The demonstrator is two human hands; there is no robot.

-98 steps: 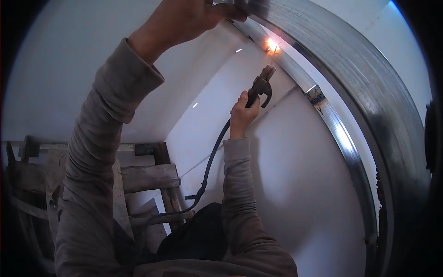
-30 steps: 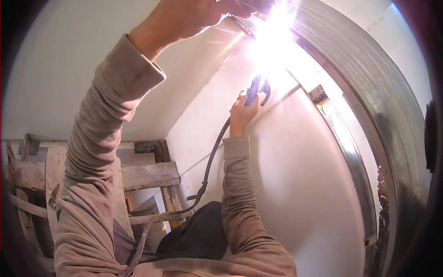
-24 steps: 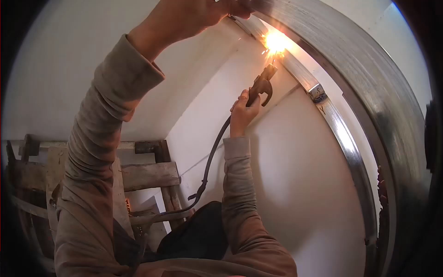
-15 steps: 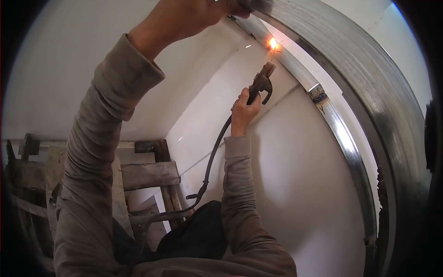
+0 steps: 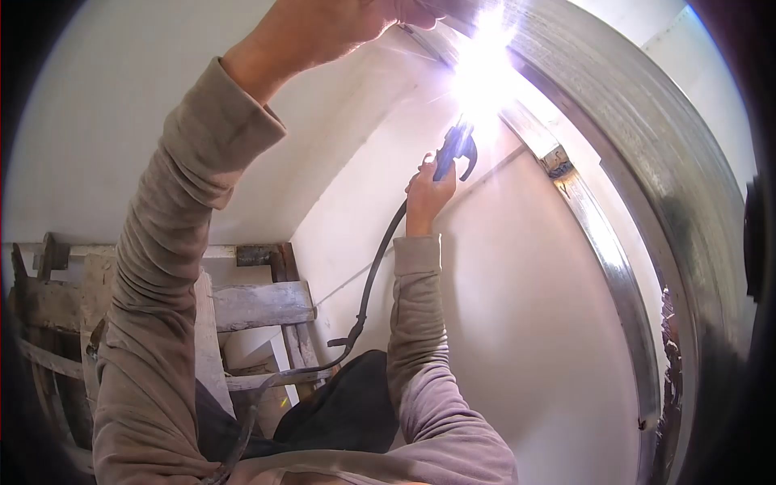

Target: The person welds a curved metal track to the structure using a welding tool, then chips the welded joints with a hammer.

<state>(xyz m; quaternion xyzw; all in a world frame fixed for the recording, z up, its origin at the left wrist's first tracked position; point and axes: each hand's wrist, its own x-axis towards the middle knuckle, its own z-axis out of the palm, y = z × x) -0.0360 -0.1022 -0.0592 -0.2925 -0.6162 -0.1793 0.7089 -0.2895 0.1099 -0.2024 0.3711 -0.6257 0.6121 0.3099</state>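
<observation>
My right hand (image 5: 429,196) is wrapped round a welding electrode holder (image 5: 454,153), its jaws pointing up at a steel tube. A blinding white arc hides the electrode, the jaw tips and the spot being welded. From the holder a black cable (image 5: 373,275) hangs down across my lap. At the top edge my left hand (image 5: 343,28) is closed at the near end of a wide steel beam (image 5: 638,121); its fingertips are partly cut off by the frame. Behind that beam runs the thinner steel tube (image 5: 594,222), with a dark weld mark (image 5: 558,162) on it.
White walls (image 5: 533,323) meet in a corner ahead. At the lower left stands rough wooden scaffolding (image 5: 263,305) with planks and posts. A rust-brown ragged edge (image 5: 671,356) runs beside the beam at lower right.
The small orange glow at the tube has flared into a large white arc, lighting the walls and sleeves. Both hands stay almost in place.
</observation>
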